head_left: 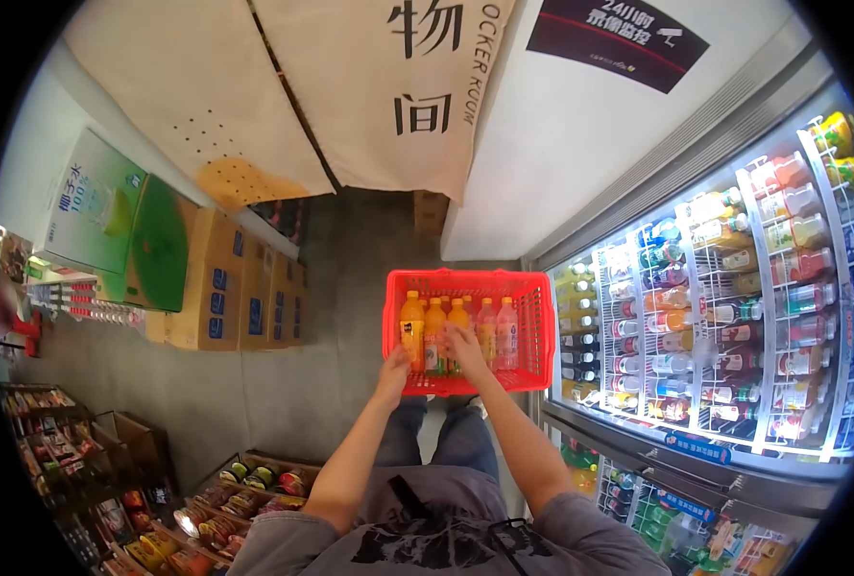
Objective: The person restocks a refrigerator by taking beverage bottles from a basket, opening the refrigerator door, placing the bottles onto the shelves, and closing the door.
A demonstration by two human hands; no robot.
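A red plastic shopping basket (532,277) sits low in front of me, above my feet. Inside stand several drink bottles in a row: an orange bottle (411,315) at the left end, more orange ones in the middle, and a pink bottle (506,336) at the right end. My left hand (394,371) is at the basket's near left corner, beside the leftmost orange bottle; its fingers are too small to read clearly. Over the near rim reaches my right hand (465,350), fingers stretched out against the middle orange bottles and partly covering them.
A lit drinks cooler (705,317) with shelves of bottles stands at my right. Cardboard boxes (220,278) are stacked at the left, with a green carton (96,206) on top. Snack shelves (225,509) are at lower left. A cloth curtain (379,86) hangs ahead over a doorway.
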